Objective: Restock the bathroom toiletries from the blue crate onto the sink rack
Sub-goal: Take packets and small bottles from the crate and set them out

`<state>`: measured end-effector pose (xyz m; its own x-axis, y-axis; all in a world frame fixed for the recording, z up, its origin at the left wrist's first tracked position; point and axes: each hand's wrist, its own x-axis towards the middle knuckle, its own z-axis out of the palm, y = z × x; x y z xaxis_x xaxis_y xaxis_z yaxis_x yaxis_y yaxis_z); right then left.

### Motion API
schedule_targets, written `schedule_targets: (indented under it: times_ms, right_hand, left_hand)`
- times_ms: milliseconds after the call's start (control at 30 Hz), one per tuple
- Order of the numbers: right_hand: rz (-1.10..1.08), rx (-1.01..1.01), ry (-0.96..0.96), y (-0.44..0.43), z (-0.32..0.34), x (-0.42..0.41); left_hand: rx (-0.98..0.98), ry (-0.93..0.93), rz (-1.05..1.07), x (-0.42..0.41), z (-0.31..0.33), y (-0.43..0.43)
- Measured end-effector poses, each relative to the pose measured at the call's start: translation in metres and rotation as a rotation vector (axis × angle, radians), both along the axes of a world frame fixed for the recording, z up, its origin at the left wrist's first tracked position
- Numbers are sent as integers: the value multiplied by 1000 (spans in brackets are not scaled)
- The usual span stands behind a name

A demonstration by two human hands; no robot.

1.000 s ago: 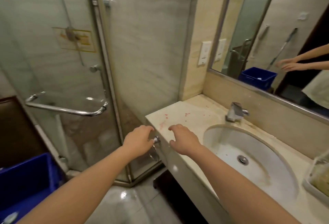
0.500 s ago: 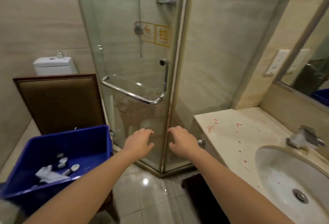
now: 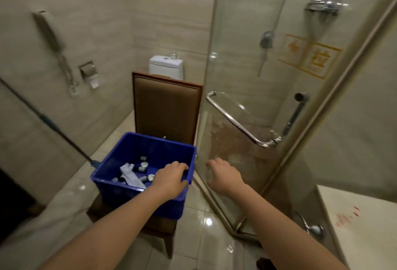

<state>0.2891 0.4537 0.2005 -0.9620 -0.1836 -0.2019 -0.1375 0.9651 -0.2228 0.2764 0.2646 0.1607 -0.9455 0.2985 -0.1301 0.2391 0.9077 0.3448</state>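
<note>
A blue crate (image 3: 120, 160) stands on the seat of a brown chair (image 3: 166, 106). Inside lie several small bottles with grey caps (image 3: 143, 165) and a white packet (image 3: 131, 174). My left hand (image 3: 170, 178) hovers over the crate's near right corner, fingers loosely curled, holding nothing. My right hand (image 3: 223, 175) hangs in the air to the right of the crate, in front of the glass shower door, fingers relaxed and empty. The sink rack is out of view.
The glass shower enclosure with a chrome handle (image 3: 238, 124) fills the right. A corner of the marble counter (image 3: 363, 226) shows at lower right. A toilet (image 3: 166, 66) stands behind the chair. A mop handle (image 3: 47, 119) leans at the left.
The view has swung left from the sink to the crate. Both hands moved with it; my left hand is now over the crate.
</note>
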Motion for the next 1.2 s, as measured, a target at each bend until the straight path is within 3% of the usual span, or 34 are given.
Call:
schedule_targets:
  times_ms: [667, 967, 1200]
  right_hand:
    - [517, 44, -87, -85, -48, -166]
    - [634, 68, -153, -125, -74, -197]
    - [599, 57, -241, -158, -110, -234]
  left_hand:
    - [32, -56, 569, -56, -49, -71]
    - [-19, -139, 638, -77, -71, -99]
    - [9, -256, 632, -116, -106, -136]
